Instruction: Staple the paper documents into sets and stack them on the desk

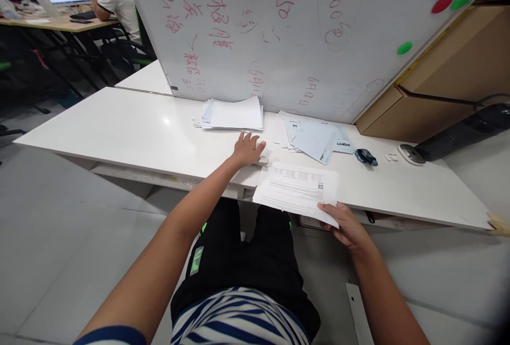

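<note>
My right hand [346, 226] grips the lower right corner of a printed sheet of paper [295, 191], thumb on top. Small text and a square code show on the sheet, which reaches over the table's front edge. To its left, my left hand [247, 149] hovers or rests at the table top with fingers spread. A small pale object [262, 161] pokes out beside that hand, mostly hidden, its kind unclear. Just beyond the fingers lies a stack of white papers [237, 114]. Farther right, loose light-blue and white sheets [314, 139] lie fanned out.
A whiteboard [295, 32] with red writing stands along the back of the white table [131, 127]. On the right are a dark crumpled item [365, 157], a computer mouse [411, 154] and cardboard boxes [450, 69]. A person [117, 2] sits at a desk at far left.
</note>
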`<state>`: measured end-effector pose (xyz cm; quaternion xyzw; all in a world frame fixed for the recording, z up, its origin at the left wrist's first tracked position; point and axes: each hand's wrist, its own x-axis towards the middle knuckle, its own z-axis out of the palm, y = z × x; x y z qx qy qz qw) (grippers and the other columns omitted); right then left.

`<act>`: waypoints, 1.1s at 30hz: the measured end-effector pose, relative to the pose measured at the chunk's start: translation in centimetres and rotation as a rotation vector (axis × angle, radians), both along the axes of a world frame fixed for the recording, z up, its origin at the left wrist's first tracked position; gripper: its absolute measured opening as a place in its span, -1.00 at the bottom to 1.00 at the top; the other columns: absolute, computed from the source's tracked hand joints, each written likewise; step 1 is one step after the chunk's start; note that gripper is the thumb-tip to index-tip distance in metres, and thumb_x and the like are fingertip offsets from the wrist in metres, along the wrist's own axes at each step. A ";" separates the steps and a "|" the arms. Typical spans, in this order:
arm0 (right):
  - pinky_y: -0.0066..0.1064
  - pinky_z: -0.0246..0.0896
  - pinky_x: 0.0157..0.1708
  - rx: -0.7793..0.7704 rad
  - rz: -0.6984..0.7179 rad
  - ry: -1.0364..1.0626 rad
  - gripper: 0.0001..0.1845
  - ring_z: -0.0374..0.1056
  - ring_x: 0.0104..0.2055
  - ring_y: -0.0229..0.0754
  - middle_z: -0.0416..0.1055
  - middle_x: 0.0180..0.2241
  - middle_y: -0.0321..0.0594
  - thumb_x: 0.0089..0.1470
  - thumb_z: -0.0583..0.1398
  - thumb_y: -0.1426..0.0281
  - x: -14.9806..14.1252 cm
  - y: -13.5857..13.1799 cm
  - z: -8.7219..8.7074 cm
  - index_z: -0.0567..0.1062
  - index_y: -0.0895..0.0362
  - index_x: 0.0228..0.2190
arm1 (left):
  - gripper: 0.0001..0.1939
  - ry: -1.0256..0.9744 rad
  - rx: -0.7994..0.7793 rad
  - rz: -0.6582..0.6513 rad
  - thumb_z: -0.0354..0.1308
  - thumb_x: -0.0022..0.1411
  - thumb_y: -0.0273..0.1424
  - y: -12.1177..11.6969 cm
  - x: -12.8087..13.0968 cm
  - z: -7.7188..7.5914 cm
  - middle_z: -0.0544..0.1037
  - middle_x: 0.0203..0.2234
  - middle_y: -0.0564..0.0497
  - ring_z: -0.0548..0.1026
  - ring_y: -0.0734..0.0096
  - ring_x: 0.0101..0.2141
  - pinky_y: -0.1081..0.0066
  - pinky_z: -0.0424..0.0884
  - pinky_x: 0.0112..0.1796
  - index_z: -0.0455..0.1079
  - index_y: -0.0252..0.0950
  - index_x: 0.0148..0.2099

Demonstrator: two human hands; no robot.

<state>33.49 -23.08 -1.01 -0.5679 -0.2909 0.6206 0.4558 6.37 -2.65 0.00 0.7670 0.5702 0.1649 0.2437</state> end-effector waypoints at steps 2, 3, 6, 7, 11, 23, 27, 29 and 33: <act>-0.57 0.13 -0.77 -0.001 -0.007 -0.025 -0.62 0.23 -0.58 -0.35 0.51 -0.34 -0.18 -0.15 0.38 0.33 0.6 -0.2 0.1 0.53 0.17 -0.24 | -0.27 0.022 -0.009 -0.001 -0.33 0.29 0.05 0.0 0.0 0.0 -0.07 0.34 -0.16 -0.37 -0.02 0.32 -0.09 -0.20 0.21 0.06 -0.31 0.30; -0.57 0.13 -0.77 -0.004 -0.012 -0.033 -0.62 0.24 -0.58 -0.35 0.51 -0.33 -0.18 -0.15 0.38 0.32 0.9 -0.3 0.0 0.53 0.17 -0.23 | -0.27 0.035 -0.012 -0.004 -0.35 0.29 0.06 0.1 0.0 0.0 -0.07 0.34 -0.15 -0.37 -0.01 0.32 -0.08 -0.20 0.22 0.05 -0.30 0.30; -0.58 0.13 -0.76 -0.011 -0.028 -0.036 -0.64 0.23 -0.58 -0.36 0.51 -0.33 -0.21 -0.14 0.37 0.32 1.4 -0.5 -0.3 0.54 0.15 -0.24 | -0.26 0.064 -0.020 -0.017 -0.38 0.29 0.07 0.1 0.0 0.0 -0.08 0.35 -0.13 -0.37 0.00 0.32 -0.07 -0.19 0.22 0.03 -0.29 0.30; -0.58 0.13 -0.76 -0.014 -0.028 -0.032 -0.65 0.23 -0.59 -0.36 0.51 -0.34 -0.22 -0.14 0.38 0.33 1.4 -0.5 -0.4 0.54 0.15 -0.24 | -0.27 0.067 -0.023 -0.021 -0.39 0.29 0.07 0.0 0.0 0.1 -0.08 0.35 -0.12 -0.37 0.00 0.32 -0.07 -0.19 0.22 0.03 -0.27 0.31; -0.55 0.12 -0.77 -0.003 0.008 0.006 -0.67 0.23 -0.62 -0.35 0.52 -0.36 -0.21 -0.14 0.36 0.34 0.6 -0.2 -0.4 0.53 0.13 -0.25 | -0.28 0.062 -0.035 -0.036 -0.41 0.28 0.07 -0.1 -0.1 0.3 -0.08 0.35 -0.07 -0.36 0.03 0.32 -0.08 -0.19 0.22 0.01 -0.21 0.31; -0.56 0.10 -0.78 -0.008 0.093 0.088 -0.64 0.22 -0.62 -0.37 0.52 -0.33 -0.18 -0.17 0.38 0.34 -2.7 2.2 -0.9 0.52 0.16 -0.26 | -0.31 0.120 -0.027 -0.063 -0.42 0.31 0.03 0.5 -0.1 -0.3 -0.05 0.34 -0.07 -0.35 0.06 0.33 -0.13 -0.24 0.22 0.00 -0.22 0.32; -0.57 0.12 -0.75 -0.002 0.119 0.105 -0.65 0.23 -0.59 -0.37 0.53 -0.28 -0.17 -0.14 0.36 0.34 -3.3 2.3 -0.9 0.52 0.16 -0.25 | -0.37 0.153 -0.052 -0.105 -0.38 0.32 -0.01 0.8 -0.2 -0.1 0.01 0.33 0.02 -0.33 0.09 0.33 -0.13 -0.34 0.22 -0.01 -0.12 0.32; -0.59 0.11 -0.75 -0.007 0.118 0.112 -0.65 0.22 -0.59 -0.39 0.52 -0.27 -0.18 -0.13 0.36 0.35 -3.4 2.2 -0.8 0.52 0.15 -0.23 | -0.38 0.161 -0.060 -0.116 -0.37 0.32 -0.02 0.9 -0.2 0.0 0.03 0.32 0.02 -0.31 0.10 0.33 -0.11 -0.35 0.23 0.00 -0.12 0.32; -0.59 0.11 -0.76 -0.010 0.124 0.114 -0.60 0.22 -0.58 -0.40 0.52 -0.23 -0.15 -0.13 0.36 0.35 -3.4 2.1 -0.5 0.51 0.15 -0.18 | -0.38 0.171 -0.062 -0.130 -0.37 0.32 -0.02 1.0 -0.1 -0.1 0.04 0.32 -0.01 -0.29 0.12 0.33 -0.09 -0.35 0.23 0.02 -0.15 0.31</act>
